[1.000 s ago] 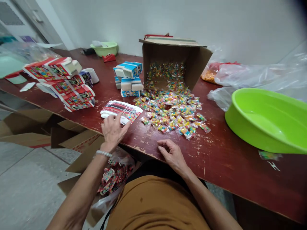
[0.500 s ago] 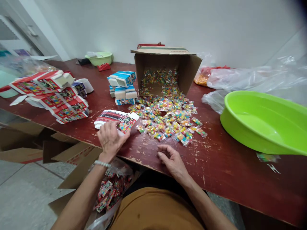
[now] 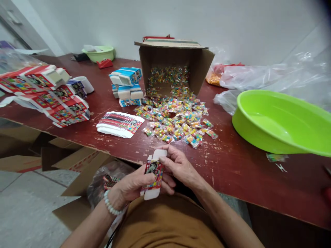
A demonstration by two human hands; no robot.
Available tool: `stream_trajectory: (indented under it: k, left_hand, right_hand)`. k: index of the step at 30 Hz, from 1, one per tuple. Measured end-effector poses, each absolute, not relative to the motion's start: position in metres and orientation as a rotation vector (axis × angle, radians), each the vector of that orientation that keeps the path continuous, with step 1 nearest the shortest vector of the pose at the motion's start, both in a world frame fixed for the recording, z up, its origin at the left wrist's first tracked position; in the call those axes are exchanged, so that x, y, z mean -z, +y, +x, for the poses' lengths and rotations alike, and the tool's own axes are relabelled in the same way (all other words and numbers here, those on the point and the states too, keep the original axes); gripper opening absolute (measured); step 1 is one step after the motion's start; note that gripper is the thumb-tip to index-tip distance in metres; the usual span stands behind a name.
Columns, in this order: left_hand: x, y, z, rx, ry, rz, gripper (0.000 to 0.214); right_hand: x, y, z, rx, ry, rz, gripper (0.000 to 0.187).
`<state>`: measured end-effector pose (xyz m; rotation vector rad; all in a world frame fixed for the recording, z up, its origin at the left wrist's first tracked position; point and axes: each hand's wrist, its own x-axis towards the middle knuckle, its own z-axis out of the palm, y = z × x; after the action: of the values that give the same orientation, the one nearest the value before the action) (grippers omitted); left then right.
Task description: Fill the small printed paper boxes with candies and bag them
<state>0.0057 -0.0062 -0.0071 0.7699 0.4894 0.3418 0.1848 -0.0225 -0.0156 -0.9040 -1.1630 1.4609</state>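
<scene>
A small red printed candy box (image 3: pixel 153 172) with its white end flaps out is between my hands, in front of my body. My left hand (image 3: pixel 134 181) grips its lower part, thumb across the printed face. At the top flap, my right hand (image 3: pixel 178 165) pinches the box between thumb and fingers. On the table ahead lies a stack of flat red and white box blanks (image 3: pixel 120 124). Beside it spreads a heap of clear-wrapped colourful candies (image 3: pixel 176 120), spilling from a tipped cardboard carton (image 3: pixel 207 70).
Tied bundles of red boxes (image 3: pixel 64 106) stand at the left, blue boxes (image 3: pixel 126 77) nearer the carton. A large green basin (image 3: pixel 258 137) sits at the right, before clear plastic bags (image 3: pixel 258 77). Open cartons (image 3: pixel 85 165) and a bag of red packets (image 3: pixel 110 181) are below the table edge.
My left hand has taken a box blank off the stack and drawn it toward my body. My right hand has come to meet it and now holds its upper end.
</scene>
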Motion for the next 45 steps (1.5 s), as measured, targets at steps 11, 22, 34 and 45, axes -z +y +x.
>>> stream_trajectory:
  k: [11,22,34,45]
  left_hand:
    - [0.010,-0.019,0.013,-0.424,0.532,0.854,0.068]
    - [0.005,-0.024,0.025,-0.584,0.871,0.991,0.031]
    - [0.017,-0.027,0.039,-0.726,0.854,1.084,0.022]
    - [0.022,-0.024,0.034,-1.141,1.084,1.186,0.065]
  right_hand:
    - [0.005,-0.039,0.186,-1.752,-1.143,-0.814,0.065]
    - [0.009,-0.043,0.192,-1.366,-1.199,-0.970,0.053]
    - [0.011,-0.041,0.182,-1.207,-1.231,-1.265,0.033]
    - [0.022,-0.035,0.181,-0.872,-1.322,-1.335,0.026]
